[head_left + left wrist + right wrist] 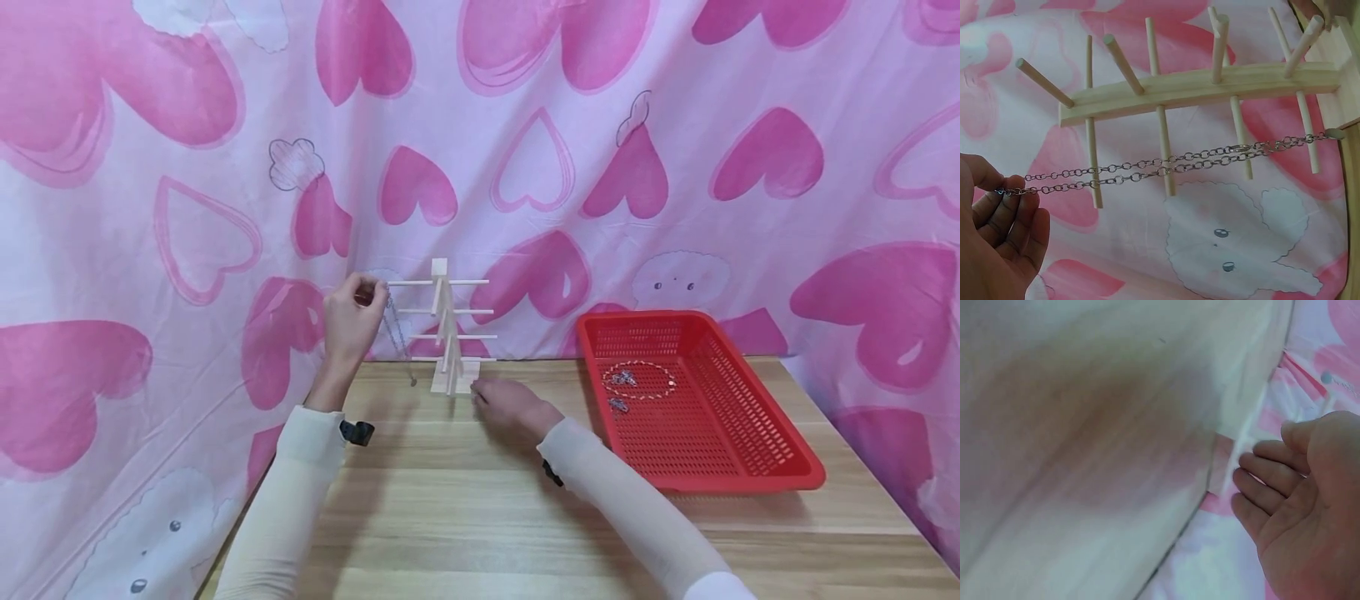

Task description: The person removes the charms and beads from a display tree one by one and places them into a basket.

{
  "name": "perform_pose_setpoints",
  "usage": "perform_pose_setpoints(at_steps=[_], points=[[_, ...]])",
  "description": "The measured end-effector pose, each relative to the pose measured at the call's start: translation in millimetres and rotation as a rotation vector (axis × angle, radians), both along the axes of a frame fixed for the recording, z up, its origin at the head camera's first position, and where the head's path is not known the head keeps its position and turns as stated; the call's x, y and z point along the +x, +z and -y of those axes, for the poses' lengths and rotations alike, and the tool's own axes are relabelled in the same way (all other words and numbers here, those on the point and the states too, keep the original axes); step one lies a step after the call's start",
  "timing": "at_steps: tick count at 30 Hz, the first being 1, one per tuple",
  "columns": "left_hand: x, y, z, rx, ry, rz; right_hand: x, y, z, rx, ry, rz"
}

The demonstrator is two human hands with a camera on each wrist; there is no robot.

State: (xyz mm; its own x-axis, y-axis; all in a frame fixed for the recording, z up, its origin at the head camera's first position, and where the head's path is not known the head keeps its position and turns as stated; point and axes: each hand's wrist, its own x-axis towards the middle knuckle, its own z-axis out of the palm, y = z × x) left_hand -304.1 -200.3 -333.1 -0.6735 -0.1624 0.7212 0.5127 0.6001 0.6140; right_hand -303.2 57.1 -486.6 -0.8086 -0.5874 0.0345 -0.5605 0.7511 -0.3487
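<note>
My left hand (356, 317) pinches a silver chain necklace (1200, 156) at its top, near the tip of the uppermost left peg. The doubled chain hangs beside the left pegs, with a small pendant (413, 382) at its lower end. Pale wood makes up the upright display stand (447, 325), with pegs out to both sides and a flat base. Down at the base's right side is my right hand (517, 404), its fingertips at the edge. In the right wrist view, its fingers (1263, 487) look loosely bent and the palm shows nothing in it.
A red perforated basket (780, 475) stands to the right on the wooden table (465, 525). It holds a beaded loop (672, 383) and small silver chain pieces (618, 406). A pink heart-patterned cloth (525, 167) hangs close behind the stand.
</note>
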Motion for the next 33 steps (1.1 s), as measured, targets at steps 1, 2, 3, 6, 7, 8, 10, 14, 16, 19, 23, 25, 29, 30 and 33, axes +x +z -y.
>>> perform_pose_setpoints(at_steps=[1, 2, 3, 6, 7, 8, 10, 14, 16, 19, 23, 25, 29, 30, 33], points=[[1.5, 1.3, -1, 0.001, -0.003, -0.002, -0.6, 2.7, -2, -0.007, -0.005, -0.01], [2.7, 2.4, -3, 0.003, -0.005, -0.005, -1.1, 5.7, -4, -0.012, -0.011, -0.015], [4.1, 3.9, -4, 0.007, -0.01, -0.007, -1.6, 9.4, -6, -0.017, -0.008, -0.021], [9.6, 8.8, -7, 0.012, -0.016, -0.022, -4.3, 20.6, -10, -0.026, 0.017, -0.044], [11.4, 10.7, -9, 0.012, -0.021, -0.027, -5.0, 24.7, -12, -0.03, 0.028, -0.051], [13.0, 12.5, -11, 0.008, -0.027, -0.034, -5.3, 29.0, -14, -0.037, 0.034, -0.053], [16.4, 16.2, -14, -0.009, -0.04, -0.051, -5.4, 37.8, -18, -0.041, 0.039, -0.052], [22.4, 22.6, -22, -0.061, -0.072, -0.094, -2.7, 55.9, -30, -0.037, 0.046, -0.057], [25.3, 25.3, -26, -0.083, -0.084, -0.116, -0.3, 64.8, -37, -0.021, 0.048, -0.07], [29.4, 28.2, -32, -0.098, -0.1, -0.139, 3.8, 75.9, -49, -0.012, 0.045, -0.076], [32.6, 30.0, -41, -0.105, -0.14, -0.155, 7.3, 85.1, -66, -0.005, 0.025, -0.073], [33.1, 30.0, -46, -0.113, -0.168, -0.157, 8.6, 88.4, -74, -0.011, 0.013, -0.07], [33.7, 30.0, -58, -0.132, -0.212, -0.153, 12.2, 96.9, -93, -0.04, -0.026, -0.058], [33.9, 30.4, -61, -0.136, -0.225, -0.152, 13.7, 99.9, -98, -0.05, -0.035, -0.051], [34.5, 32.3, -69, -0.144, -0.257, -0.156, 16.5, 106.8, -113, -0.055, -0.05, -0.054]])
